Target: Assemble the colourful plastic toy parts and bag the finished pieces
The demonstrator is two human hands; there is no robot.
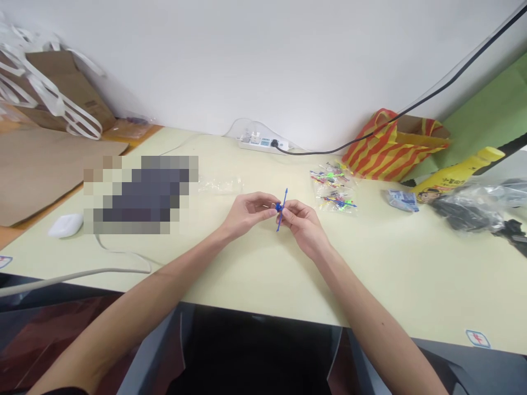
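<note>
Head view: your left hand (246, 215) and right hand (305, 224) pinch the blue piece (279, 208) between them, over the table (234, 280). Probably light, stiff plastic (its slender rod might snap); best gripped near the thicker middle.

Arrow-tipped piece (279, 208): solid blue. Tabletop (255, 269): plain pale yellow-cream. Upper packet (330, 175) clear, bits mixed green, yellow, red, purple, white; lower packet (336, 201) clear too, bits mostly blue with green and red. Paper bag (381, 153): wavy red and yellow stripes outside, brown inside. Bottle (461, 171) yellow, dark lettering, printed cartoon; cap (492, 154) paler yellow. Small pouch (402, 201): pale blue and white print. Power strip (261, 145) white; thick cable (321, 153) black. Rounded case (66, 225): plain white. Cardboard box (93, 99) brown, straps (68, 109) white. Wall (263, 66) off-white, plain. Side panel (489, 104) green. Corner sticker (478, 338): white, blue border, red mark.
</note>
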